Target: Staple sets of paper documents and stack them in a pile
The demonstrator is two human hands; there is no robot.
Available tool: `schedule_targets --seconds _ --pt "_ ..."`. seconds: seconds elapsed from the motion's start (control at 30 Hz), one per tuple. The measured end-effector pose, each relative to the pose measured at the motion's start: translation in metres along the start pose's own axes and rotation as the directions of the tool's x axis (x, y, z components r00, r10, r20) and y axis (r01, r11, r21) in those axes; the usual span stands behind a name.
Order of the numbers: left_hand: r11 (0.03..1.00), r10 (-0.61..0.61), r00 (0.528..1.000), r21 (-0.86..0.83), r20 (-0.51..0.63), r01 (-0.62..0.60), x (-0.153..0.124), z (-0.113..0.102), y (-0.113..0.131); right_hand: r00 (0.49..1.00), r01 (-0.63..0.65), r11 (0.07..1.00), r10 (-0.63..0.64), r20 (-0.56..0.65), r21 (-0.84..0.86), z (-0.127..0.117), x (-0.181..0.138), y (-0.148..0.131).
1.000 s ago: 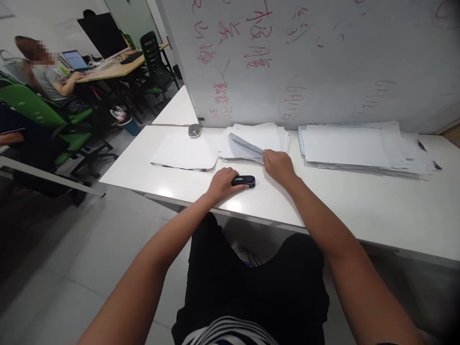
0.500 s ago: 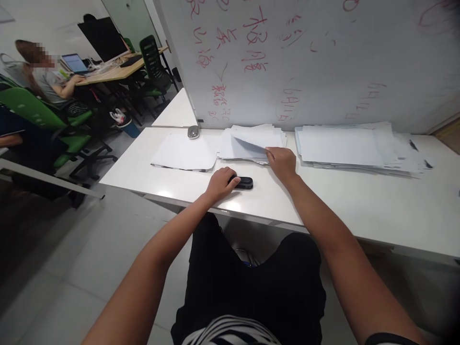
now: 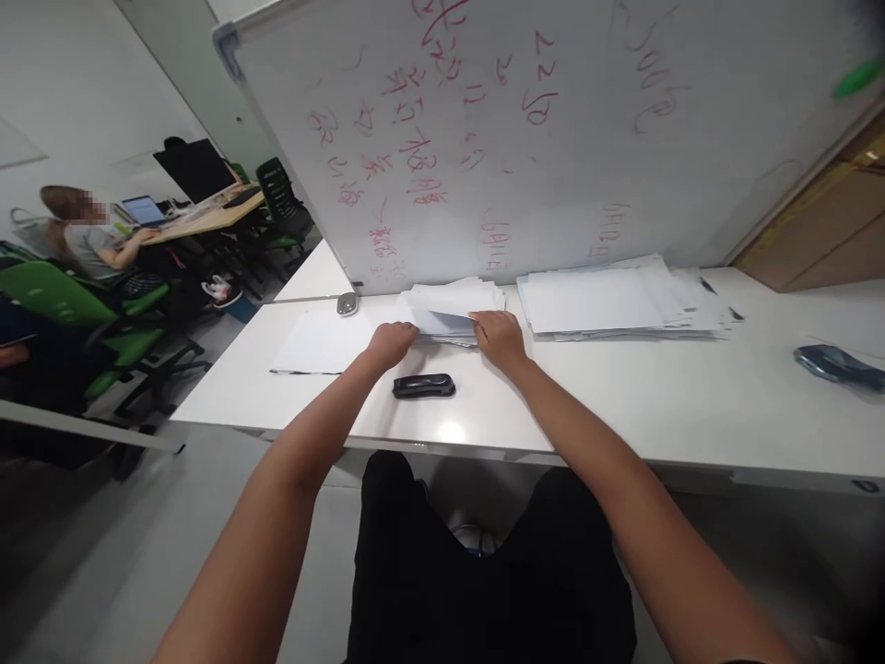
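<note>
My right hand [image 3: 501,339] is closed on the near right corner of a sheet of paper [image 3: 449,322], whose near edge is lifted off the middle paper stack [image 3: 460,293]. At the near left corner of that stack is my left hand [image 3: 392,345], its fingers closed at the paper's edge; the fingertips are partly hidden. On the white table in front of the stack lies a black stapler [image 3: 424,385], with neither hand on it. Another paper pile [image 3: 595,300] is to the right of my right hand. Left of my left hand are flat white sheets [image 3: 311,343].
A small grey, rounded device [image 3: 348,303] stands by the whiteboard [image 3: 567,138] behind the table [image 3: 622,397]. At the right are a dark tool-like object [image 3: 839,364] and a cardboard box [image 3: 816,221]. A person [image 3: 103,244] sits at a desk at far left.
My left hand has let go of the stapler and moved forward to the middle stack. My right hand still holds the lifted sheet. The camera view has shifted, showing more on the right.
</note>
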State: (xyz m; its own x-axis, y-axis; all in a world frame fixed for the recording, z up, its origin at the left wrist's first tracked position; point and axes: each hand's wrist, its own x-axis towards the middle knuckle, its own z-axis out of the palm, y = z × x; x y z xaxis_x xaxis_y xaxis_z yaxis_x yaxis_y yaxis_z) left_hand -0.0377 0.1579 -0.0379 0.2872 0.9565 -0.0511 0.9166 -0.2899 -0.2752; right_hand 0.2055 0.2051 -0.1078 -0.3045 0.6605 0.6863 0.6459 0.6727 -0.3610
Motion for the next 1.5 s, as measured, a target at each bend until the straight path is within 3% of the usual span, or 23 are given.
schedule_targets --seconds 0.1,0.23,0.47,0.6,0.67,0.77,0.83,0.87,0.9,0.93,1.0,1.03,1.07,1.13,1.2,1.33,1.5 --pt "0.999 -0.004 1.000 0.037 -0.022 0.005 -0.001 -0.006 0.001 1.000 0.007 1.000 -0.007 -0.029 0.001 -0.001 0.001 -0.002" --pt "0.999 0.016 0.990 0.049 -0.139 -0.010 -0.002 -0.011 0.001 0.999 0.014 1.000 -0.014 -0.038 0.001 -0.002 0.001 -0.005" --pt "0.989 0.078 0.927 -0.085 -0.368 -0.117 -0.003 -0.016 0.001 0.988 0.097 0.992 -0.105 0.110 0.077 -0.003 -0.001 -0.012" --pt "0.956 0.079 0.872 -0.212 -0.482 -0.203 -0.007 -0.041 0.010 0.966 0.167 0.982 -0.181 0.185 0.092 -0.007 0.003 -0.022" --pt "0.925 0.077 0.840 -0.276 -0.538 -0.262 -0.013 -0.060 0.018 0.972 0.138 0.987 -0.151 0.179 0.082 -0.018 0.007 -0.028" --pt "0.878 -0.099 0.736 -0.407 -0.670 -0.252 -0.031 -0.086 0.035 0.999 -0.049 0.983 0.048 0.010 0.176 -0.053 0.007 -0.038" --pt "0.794 -0.340 0.624 -0.570 -0.703 -0.210 -0.046 -0.095 0.052 0.966 -0.212 0.901 0.252 -0.060 0.378 -0.081 -0.002 -0.043" --pt "0.715 -0.442 0.597 -0.665 -0.669 -0.216 -0.053 -0.096 0.062 0.941 -0.273 0.824 0.336 -0.039 0.497 -0.094 -0.009 -0.045" --pt "0.607 -0.501 0.621 -0.757 -0.603 -0.244 -0.058 -0.096 0.072 0.921 -0.320 0.728 0.390 0.018 0.607 -0.105 -0.017 -0.047" --pt "0.471 -0.502 0.696 -0.837 -0.513 -0.278 -0.062 -0.094 0.083 0.905 -0.357 0.624 0.417 0.090 0.695 -0.114 -0.026 -0.048" --pt "0.165 -0.349 0.881 -0.947 -0.318 -0.276 -0.066 -0.086 0.105 0.870 -0.418 0.439 0.444 0.212 0.795 -0.123 -0.045 -0.050" --pt "0.031 -0.254 0.937 -0.971 -0.238 -0.238 -0.066 -0.081 0.116 0.847 -0.449 0.371 0.466 0.255 0.813 -0.126 -0.054 -0.050" --pt "-0.078 -0.191 0.965 -0.977 -0.181 -0.198 -0.065 -0.076 0.126 0.823 -0.474 0.326 0.495 0.279 0.818 -0.127 -0.062 -0.049" --pt "-0.230 -0.188 0.973 -0.958 -0.131 -0.173 -0.063 -0.068 0.142 0.792 -0.486 0.305 0.550 0.266 0.819 -0.131 -0.076 -0.049" --pt "-0.318 -0.252 0.957 -0.923 -0.141 -0.219 -0.062 -0.062 0.152 0.796 -0.471 0.371 0.569 0.205 0.800 -0.139 -0.085 -0.049" --pt "-0.367 -0.288 0.941 -0.887 -0.178 -0.280 -0.064 -0.061 0.153 0.819 -0.492 0.593 0.564 0.107 0.637 -0.157 -0.094 -0.060" --pt "-0.375 -0.351 0.918 -0.870 -0.185 -0.319 -0.061 -0.074 0.150 0.813 -0.485 0.695 0.582 -0.017 0.531 -0.151 -0.095 -0.074"
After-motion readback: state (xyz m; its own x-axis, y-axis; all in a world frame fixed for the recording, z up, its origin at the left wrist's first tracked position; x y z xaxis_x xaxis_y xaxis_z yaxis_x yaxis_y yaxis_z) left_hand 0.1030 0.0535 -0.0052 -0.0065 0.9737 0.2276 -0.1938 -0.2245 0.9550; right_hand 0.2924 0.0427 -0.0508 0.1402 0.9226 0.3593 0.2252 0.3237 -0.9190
